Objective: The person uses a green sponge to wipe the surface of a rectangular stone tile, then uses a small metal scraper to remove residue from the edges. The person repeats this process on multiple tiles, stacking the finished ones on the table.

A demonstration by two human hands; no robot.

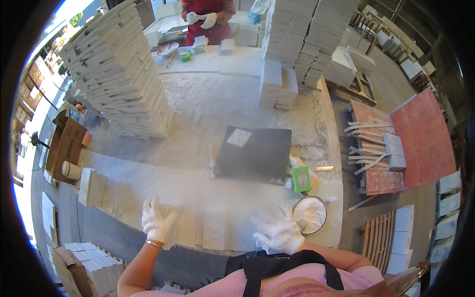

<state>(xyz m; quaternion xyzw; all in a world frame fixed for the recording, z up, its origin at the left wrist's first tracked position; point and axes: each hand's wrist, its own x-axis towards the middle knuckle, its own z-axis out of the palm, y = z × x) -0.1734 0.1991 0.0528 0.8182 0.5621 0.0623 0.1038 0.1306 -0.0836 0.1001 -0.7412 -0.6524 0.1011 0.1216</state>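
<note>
My left hand (158, 219), in a white knit glove, is at the left end of a row of pale stone tiles (216, 228) along the table's front edge. Its fingers are stretched out and the thumb stands apart; whether it presses on a tile I cannot tell. My right hand (280, 230), gloved alike, is spread over the row's right end, slightly blurred in a haze of white dust. Just right of it stands a round metal bowl of white powder (310, 214). Farther in lies a dark square board (253, 157) bearing a small white tile (239, 137).
A green box (300, 179) lies beside the board on a cloth. Tall tile stacks rise at far left (118, 74) and far right (302, 39). More tiles (101, 190) stand at the left edge. A co-worker in a red apron (210, 29) stands opposite; a red pallet (420, 143) is at right.
</note>
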